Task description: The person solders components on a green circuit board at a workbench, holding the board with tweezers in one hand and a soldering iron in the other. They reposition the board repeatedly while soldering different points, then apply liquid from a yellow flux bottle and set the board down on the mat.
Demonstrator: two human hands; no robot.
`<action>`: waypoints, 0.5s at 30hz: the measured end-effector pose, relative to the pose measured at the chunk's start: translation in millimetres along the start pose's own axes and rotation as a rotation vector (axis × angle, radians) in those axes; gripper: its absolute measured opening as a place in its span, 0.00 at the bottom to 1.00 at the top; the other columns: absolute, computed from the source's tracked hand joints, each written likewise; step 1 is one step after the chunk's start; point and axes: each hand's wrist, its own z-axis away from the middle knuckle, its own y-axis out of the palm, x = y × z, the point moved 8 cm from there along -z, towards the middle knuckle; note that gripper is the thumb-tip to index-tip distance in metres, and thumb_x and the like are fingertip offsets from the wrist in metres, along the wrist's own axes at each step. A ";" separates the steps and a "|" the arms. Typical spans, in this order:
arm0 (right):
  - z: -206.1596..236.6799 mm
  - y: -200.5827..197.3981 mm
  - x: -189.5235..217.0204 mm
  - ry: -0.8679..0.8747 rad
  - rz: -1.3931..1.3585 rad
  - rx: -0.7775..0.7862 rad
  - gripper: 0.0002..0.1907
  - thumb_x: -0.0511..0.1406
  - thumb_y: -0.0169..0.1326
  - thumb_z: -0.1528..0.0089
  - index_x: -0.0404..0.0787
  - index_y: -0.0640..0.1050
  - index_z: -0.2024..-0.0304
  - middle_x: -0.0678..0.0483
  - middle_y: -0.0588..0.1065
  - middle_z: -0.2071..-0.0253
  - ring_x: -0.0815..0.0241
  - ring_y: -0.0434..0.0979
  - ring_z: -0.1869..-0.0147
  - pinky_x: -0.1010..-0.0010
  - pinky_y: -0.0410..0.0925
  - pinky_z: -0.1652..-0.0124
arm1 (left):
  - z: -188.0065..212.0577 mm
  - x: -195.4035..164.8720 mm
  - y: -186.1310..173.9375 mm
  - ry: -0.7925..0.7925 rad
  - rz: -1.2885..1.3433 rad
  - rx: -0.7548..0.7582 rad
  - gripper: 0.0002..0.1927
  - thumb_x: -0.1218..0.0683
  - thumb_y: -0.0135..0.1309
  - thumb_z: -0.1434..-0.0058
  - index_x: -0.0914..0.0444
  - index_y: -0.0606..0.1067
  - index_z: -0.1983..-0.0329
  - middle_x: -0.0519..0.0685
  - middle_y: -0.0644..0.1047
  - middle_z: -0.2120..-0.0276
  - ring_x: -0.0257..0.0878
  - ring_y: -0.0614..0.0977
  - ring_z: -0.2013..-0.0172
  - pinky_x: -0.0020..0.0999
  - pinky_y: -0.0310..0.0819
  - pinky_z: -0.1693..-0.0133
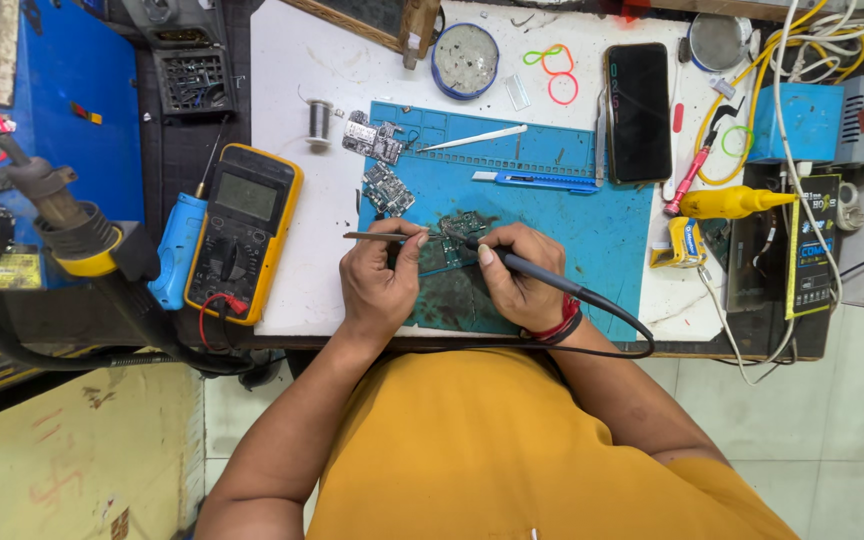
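Note:
My left hand (380,283) pinches a thin metal tweezers (377,237) that points left along the blue work mat (592,220). My right hand (518,280) grips a dark soldering iron (537,271) like a pen, its tip aimed at a green circuit board (452,232) lying on the mat between both hands. A black cable runs from the iron past my right wrist. Two more small circuit boards (384,165) lie on the mat's far left part.
A yellow multimeter (242,230) and blue screwdriver (178,250) lie left. A black phone (638,112), blue utility knife (532,180), white spudger (472,140), round tin (464,60), solder spool (320,122), rubber bands and yellow glue bottle (727,203) surround the mat. A hot-air handle (62,215) sits far left.

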 end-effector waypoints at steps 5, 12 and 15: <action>0.7 0.1 -0.5 0.003 0.010 0.007 0.06 0.34 0.57 0.33 0.36 0.77 0.61 0.50 0.75 0.72 0.56 0.75 0.71 0.68 0.66 0.69 | 0.7 -0.6 -0.3 0.022 0.019 0.004 0.04 0.59 0.59 0.31 0.65 0.76 0.57 0.47 0.82 0.69 0.30 0.80 0.73 0.26 0.71 0.71; 0.7 1.5 -1.0 -0.001 0.004 0.015 0.06 0.34 0.57 0.34 0.36 0.77 0.61 0.50 0.75 0.72 0.56 0.75 0.71 0.68 0.66 0.68 | 1.4 -1.5 -1.2 0.042 0.020 -0.006 0.04 0.59 0.59 0.31 0.64 0.76 0.57 0.47 0.82 0.68 0.30 0.80 0.73 0.26 0.72 0.70; 0.9 1.7 -1.7 0.006 0.016 0.015 0.05 0.34 0.57 0.34 0.36 0.77 0.62 0.50 0.75 0.72 0.56 0.75 0.71 0.68 0.65 0.69 | 0.6 -1.3 -1.1 0.039 0.017 -0.007 0.04 0.60 0.59 0.31 0.64 0.76 0.57 0.47 0.82 0.68 0.30 0.79 0.74 0.26 0.72 0.71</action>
